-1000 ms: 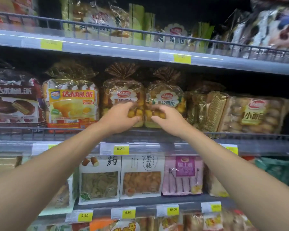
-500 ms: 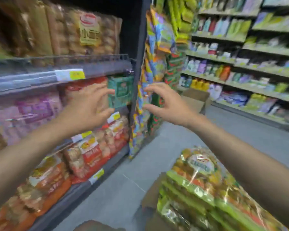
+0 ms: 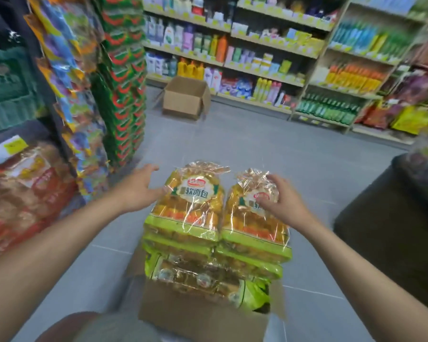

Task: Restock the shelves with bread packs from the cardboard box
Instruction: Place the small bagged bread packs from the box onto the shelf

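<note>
You have two top packs. The left bread pack (image 3: 190,206) and the right bread pack (image 3: 255,225) are both clear film over golden-yellow bread, with an orange stripe and a lime-green base band. The left one has a red oval logo on a white label. Your cardboard box (image 3: 203,314) is plain brown, and the floor (image 3: 257,149) is grey. The snack strips (image 3: 124,70) to your left repeat green with red arcs.

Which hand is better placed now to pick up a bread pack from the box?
Right, probably. The right hand lies on the right top pack, fingers curled over its upper part. The left hand is open beside the left top pack, not gripping it.
</note>
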`<state>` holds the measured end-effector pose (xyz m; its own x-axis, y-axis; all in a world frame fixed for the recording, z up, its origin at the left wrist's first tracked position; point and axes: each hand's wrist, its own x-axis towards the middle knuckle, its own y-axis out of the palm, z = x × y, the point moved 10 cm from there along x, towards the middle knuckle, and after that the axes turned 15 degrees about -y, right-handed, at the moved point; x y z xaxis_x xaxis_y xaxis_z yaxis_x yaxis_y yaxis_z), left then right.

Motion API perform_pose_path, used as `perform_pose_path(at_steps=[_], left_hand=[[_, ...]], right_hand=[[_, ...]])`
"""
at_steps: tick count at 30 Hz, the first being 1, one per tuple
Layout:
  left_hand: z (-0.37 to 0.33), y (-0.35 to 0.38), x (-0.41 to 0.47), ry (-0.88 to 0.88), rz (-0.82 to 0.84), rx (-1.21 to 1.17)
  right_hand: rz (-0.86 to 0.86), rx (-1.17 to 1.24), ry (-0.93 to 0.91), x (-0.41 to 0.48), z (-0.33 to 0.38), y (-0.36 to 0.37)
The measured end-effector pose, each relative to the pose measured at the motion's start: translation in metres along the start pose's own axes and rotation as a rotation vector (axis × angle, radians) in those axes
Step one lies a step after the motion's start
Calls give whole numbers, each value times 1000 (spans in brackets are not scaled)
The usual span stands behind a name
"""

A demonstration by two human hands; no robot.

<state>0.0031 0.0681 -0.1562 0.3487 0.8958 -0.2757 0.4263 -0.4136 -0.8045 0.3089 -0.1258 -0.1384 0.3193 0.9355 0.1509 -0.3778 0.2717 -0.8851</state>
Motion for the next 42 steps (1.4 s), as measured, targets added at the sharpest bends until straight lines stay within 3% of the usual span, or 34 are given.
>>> perform_pose_path(at_steps=[4, 8, 14, 23, 31, 42], left_hand=[[22, 46, 26, -173, 173, -84], [29, 65, 32, -273, 255, -178], [37, 74, 32, -380, 352, -391], [25, 78, 15, -351, 550, -679], [14, 47, 10, -204, 418, -805], [55, -126, -31, 50, -97, -838]], right_hand=[[-46, -25, 292, -43, -68, 20], [33, 205, 515, -66, -111, 52], [-23, 622, 579, -66, -106, 66], [-129, 894, 474, -49, -86, 66], [-236, 741, 369, -28, -47, 30], [-311, 648, 35, 52, 87, -17]])
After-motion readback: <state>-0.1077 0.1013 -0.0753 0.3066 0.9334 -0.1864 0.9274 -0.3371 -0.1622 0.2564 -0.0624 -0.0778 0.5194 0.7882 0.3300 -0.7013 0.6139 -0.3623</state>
